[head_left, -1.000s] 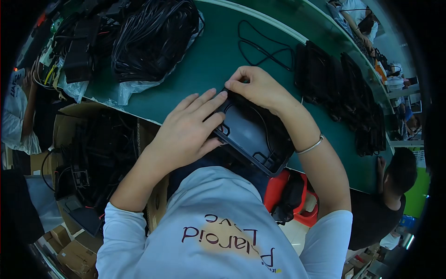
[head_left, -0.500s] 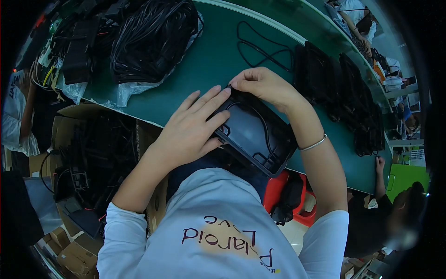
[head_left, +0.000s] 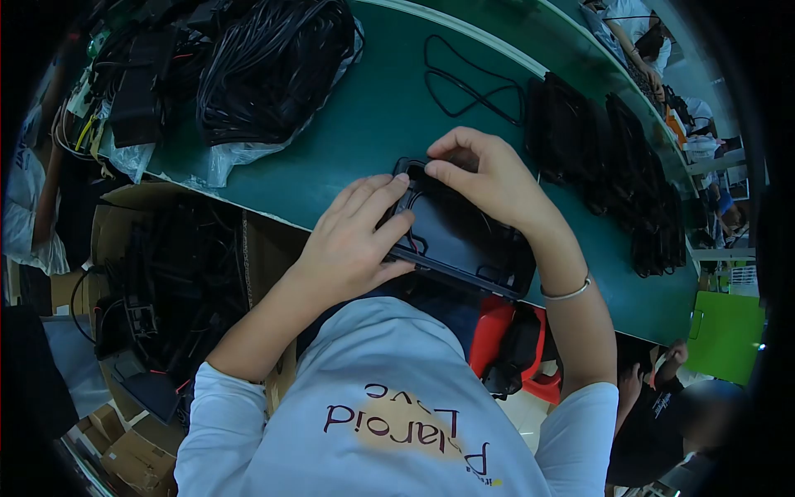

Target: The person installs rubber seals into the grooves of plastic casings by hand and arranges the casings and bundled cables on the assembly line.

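Head view is coming through to me; what are the hands doing?

"I'm seeing the left hand (head_left: 352,236) grasping the near-left side of the black case (head_left: 468,240), its fingers lying over the rim and its thumb lying lower down."

"And the other one?"

"The right hand (head_left: 493,178) is curling its thumb and forefinger at the case's upper-left corner; I'm not managing to tell whether it's pinching anything."

"Where is the case sitting?"

"It's lying open and tilted at the centre of the frame, by the near edge of the green table (head_left: 381,108)."

"What's surrounding it?"

"A loose black cable (head_left: 426,60) is lying above it, a cable bundle (head_left: 269,74) is filling the upper left, and dark cases (head_left: 567,132) are lining the right. A cardboard box (head_left: 124,195) is standing at lower left, holding black parts."
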Demonstrator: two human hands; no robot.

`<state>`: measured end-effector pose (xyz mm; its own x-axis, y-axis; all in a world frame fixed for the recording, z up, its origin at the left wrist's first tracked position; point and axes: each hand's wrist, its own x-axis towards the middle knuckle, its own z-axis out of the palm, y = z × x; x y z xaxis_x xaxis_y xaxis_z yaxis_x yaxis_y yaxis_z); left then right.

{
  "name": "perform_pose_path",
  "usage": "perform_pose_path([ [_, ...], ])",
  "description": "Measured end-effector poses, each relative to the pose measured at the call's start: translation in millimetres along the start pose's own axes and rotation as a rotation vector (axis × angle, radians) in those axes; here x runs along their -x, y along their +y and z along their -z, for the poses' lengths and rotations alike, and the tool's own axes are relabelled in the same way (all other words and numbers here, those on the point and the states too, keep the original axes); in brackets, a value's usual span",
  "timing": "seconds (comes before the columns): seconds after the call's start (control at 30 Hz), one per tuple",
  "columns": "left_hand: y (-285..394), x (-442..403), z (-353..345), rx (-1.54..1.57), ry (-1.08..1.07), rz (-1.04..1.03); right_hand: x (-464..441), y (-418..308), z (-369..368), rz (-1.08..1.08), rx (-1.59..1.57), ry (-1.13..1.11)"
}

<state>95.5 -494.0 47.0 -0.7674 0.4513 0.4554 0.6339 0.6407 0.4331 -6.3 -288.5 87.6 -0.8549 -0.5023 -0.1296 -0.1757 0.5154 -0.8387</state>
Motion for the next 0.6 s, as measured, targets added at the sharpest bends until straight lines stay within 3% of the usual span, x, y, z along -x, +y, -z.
perform_pose_path([
  [0.27, 2.1, -0.2, -3.2, 0.015, 0.018, -0.001, 11.4, -1.8, -19.9, 0.27, 0.257, 0.211],
  [0.47, 2.7, -0.1, -4.5, 0.006, -0.038, 0.023, -1.2, -4.8, -15.1, 0.078, 0.198, 0.14],
  [0.6, 4.7, -1.3, -2.4, 0.021, -0.071, 0.053, -18.6, -1.9, -2.4, -0.151, -0.115, -0.097],
])
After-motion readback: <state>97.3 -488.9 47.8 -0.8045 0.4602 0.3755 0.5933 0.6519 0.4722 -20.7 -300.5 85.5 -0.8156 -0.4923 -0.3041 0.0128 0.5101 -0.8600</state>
